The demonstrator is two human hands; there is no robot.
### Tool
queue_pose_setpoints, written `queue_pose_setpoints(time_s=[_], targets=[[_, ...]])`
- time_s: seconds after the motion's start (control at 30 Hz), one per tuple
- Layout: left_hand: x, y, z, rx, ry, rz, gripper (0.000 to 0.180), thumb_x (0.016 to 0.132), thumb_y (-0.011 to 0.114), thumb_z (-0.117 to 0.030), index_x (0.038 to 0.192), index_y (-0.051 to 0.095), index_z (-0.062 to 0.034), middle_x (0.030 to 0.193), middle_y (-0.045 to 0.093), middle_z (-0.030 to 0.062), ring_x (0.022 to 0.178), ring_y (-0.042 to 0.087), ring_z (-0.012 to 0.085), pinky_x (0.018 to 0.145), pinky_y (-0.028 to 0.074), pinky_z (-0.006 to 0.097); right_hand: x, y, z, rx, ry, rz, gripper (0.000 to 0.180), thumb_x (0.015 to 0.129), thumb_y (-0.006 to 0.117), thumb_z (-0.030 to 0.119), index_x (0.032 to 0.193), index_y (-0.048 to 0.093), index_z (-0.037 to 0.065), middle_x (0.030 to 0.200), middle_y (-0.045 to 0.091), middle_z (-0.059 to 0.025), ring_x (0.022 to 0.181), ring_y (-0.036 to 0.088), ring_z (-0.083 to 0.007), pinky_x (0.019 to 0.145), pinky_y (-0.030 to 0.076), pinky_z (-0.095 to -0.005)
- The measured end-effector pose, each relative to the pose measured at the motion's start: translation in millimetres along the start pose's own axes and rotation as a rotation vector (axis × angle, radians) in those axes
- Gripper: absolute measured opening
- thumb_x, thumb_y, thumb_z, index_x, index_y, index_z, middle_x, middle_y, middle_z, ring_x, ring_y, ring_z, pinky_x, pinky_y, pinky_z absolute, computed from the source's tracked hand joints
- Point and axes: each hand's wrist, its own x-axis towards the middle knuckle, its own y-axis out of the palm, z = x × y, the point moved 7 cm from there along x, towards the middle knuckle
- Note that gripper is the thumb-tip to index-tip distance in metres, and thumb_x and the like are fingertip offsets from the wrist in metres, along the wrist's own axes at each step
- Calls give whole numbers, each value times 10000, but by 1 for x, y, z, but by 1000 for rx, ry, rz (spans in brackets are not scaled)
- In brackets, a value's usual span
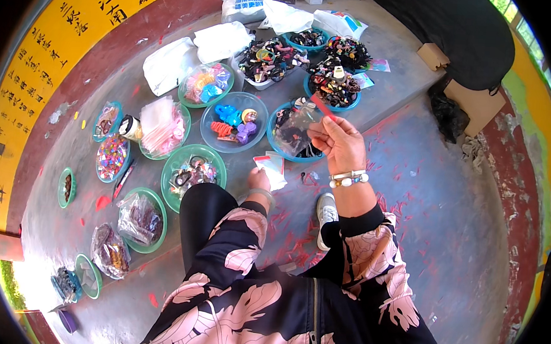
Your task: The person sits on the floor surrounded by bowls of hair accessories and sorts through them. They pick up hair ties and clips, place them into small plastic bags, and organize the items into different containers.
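Note:
My right hand [342, 141] is raised, with thumb and fingers pinched on a thin red strip [322, 107] that points up and left. Lower and nearer my knee, my left hand [259, 180] is closed on a small white packet [274, 170] with a red band near its top. The left fingers are partly hidden by the wrist and the packet. Just left of my right hand, a clear plastic bag [294, 130] overlaps a blue basin [271, 134] of dark hair ties; I cannot tell whether it touches the fingers.
Basins of coloured hair ties [235, 116], beads [112, 157] and pink packets [164, 130] spread ahead and left. More basins of dark hair ties [334, 84] stand farther off. White bags [170, 64] lie behind. Red scraps [399, 208] litter the floor around my shoe [326, 216].

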Motion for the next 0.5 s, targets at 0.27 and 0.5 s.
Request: queue_pose_setpoints(time_s=[0.27,0.5], targets=[[17,-1,1,355,9,4,201,799,529,-105,957,632,-35,816,636,118,764,601,227,703,452,330,0,2,-5,-26,66,0,111,825,589,112,889,572,23,811,642,-142,690,641,-222,553,514,-262],[3,-13,-35,511,260,-233,306,821,524,-144,1087,521,9,998,583,197,933,569,275,809,430,345,-1,12,-18,-89,98,62,127,824,587,126,902,569,26,795,646,-119,670,632,-188,553,498,-249]])
